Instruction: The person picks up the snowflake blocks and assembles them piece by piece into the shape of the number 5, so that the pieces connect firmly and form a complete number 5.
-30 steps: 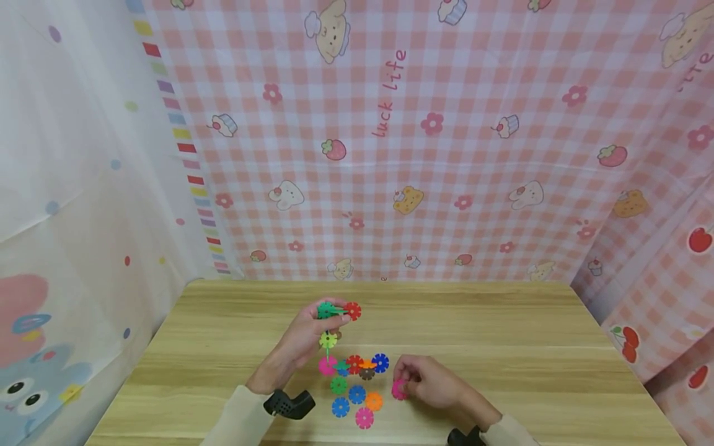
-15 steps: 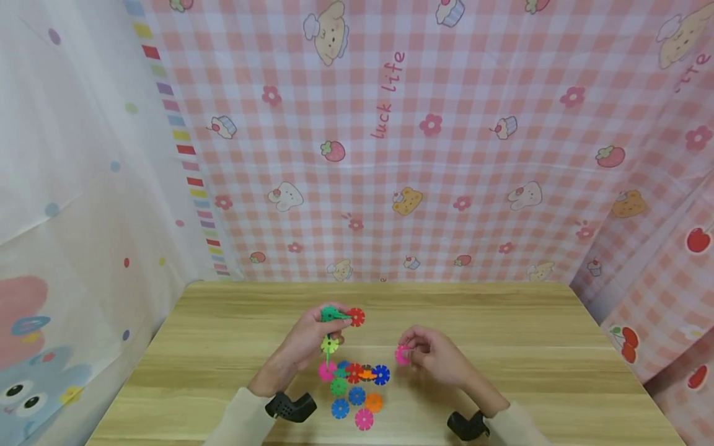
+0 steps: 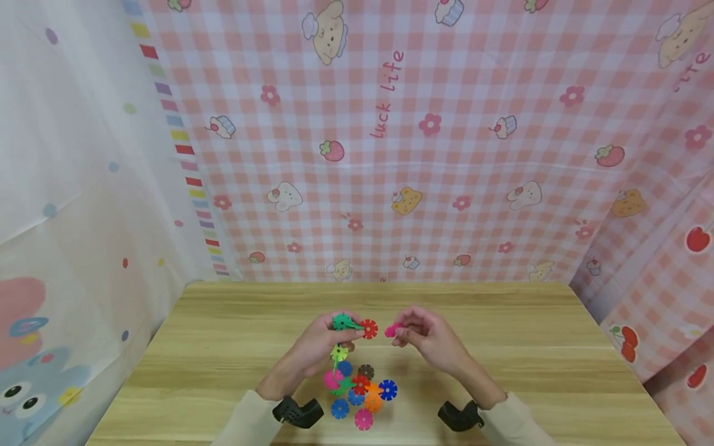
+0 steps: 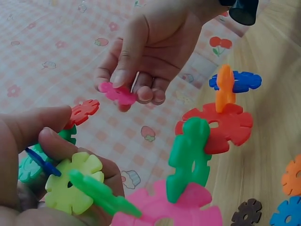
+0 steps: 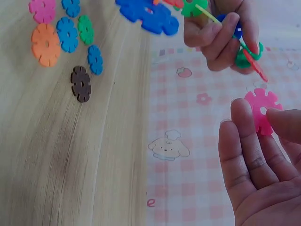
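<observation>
My left hand grips a chain of notched plastic snowflake discs. The chain's red end disc sticks out past the thumb, joined to green discs. Below the fingers it runs through a yellow-green disc and a large pink disc. Further along are a green disc, another red disc, an orange one and a blue one. Between thumb and fingertips my right hand pinches a loose pink disc. A small gap separates it from the red end disc.
Several loose discs lie on the wooden table beneath the chain, among them a brown disc, an orange disc and a pink disc. A checked pink cloth hangs behind the table.
My right hand has lifted the pink disc off the table and brought it up and leftward, close to the red end disc. My left hand has shifted slightly right with the chain.
</observation>
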Action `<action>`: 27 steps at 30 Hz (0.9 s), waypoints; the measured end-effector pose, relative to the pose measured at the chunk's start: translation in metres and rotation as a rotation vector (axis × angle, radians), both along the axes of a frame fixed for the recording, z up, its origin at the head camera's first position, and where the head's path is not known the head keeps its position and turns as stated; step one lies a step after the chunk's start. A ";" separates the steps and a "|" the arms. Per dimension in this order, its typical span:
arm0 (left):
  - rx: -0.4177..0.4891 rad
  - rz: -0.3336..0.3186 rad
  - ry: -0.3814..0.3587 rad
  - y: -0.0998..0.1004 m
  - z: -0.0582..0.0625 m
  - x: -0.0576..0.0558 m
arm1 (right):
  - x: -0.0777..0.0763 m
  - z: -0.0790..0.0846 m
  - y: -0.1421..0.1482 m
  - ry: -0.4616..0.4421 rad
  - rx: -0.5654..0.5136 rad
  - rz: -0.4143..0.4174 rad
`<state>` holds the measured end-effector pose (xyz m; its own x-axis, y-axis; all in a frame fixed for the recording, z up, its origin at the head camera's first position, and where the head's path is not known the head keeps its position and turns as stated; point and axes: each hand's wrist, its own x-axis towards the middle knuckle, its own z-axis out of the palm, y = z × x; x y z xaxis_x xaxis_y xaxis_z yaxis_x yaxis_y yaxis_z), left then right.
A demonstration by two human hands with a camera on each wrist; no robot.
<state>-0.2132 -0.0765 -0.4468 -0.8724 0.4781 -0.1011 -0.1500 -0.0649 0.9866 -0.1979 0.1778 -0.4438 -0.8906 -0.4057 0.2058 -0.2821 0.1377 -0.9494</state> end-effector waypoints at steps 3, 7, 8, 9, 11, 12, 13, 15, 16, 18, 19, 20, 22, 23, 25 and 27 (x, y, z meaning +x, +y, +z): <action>0.011 0.007 -0.003 0.001 0.000 0.000 | 0.001 0.001 -0.003 -0.001 -0.008 0.005; 0.028 0.008 -0.016 0.001 0.001 0.000 | 0.002 0.003 -0.005 -0.018 -0.001 -0.009; 0.032 0.009 -0.018 0.001 0.001 0.000 | 0.002 0.004 -0.006 -0.024 -0.002 -0.013; 0.036 0.011 -0.022 0.001 0.001 0.000 | 0.003 0.004 -0.006 -0.030 -0.005 -0.016; 0.049 0.010 -0.023 0.001 0.001 0.000 | 0.003 0.005 -0.007 -0.037 -0.011 -0.015; 0.054 0.012 -0.024 0.001 0.001 0.000 | 0.003 0.006 -0.007 -0.039 -0.015 -0.014; 0.059 0.013 -0.025 0.001 0.002 0.000 | 0.004 0.006 -0.008 -0.037 -0.022 -0.011; 0.072 0.013 -0.027 0.001 0.002 0.001 | 0.004 0.007 -0.008 -0.033 -0.037 -0.005; 0.078 0.014 -0.029 0.001 0.003 0.001 | 0.004 0.007 -0.008 -0.028 -0.042 -0.002; 0.087 0.018 -0.029 0.001 0.003 0.001 | 0.004 0.006 -0.009 -0.021 -0.048 0.001; 0.092 0.018 -0.029 0.001 0.003 0.001 | 0.004 0.006 -0.009 -0.019 -0.052 0.004; 0.094 0.019 -0.028 0.001 0.003 0.001 | 0.005 0.006 -0.009 -0.019 -0.052 0.004; 0.101 0.022 -0.027 0.002 0.004 0.001 | 0.005 0.005 -0.010 -0.022 -0.051 0.003; 0.105 0.027 -0.028 0.002 0.004 0.001 | 0.005 0.005 -0.011 -0.030 -0.050 0.001; 0.109 0.038 -0.029 0.002 0.005 0.001 | 0.006 0.004 -0.012 -0.053 -0.055 -0.003; 0.119 0.049 -0.026 0.002 0.006 0.002 | 0.007 0.004 -0.015 -0.082 -0.054 -0.009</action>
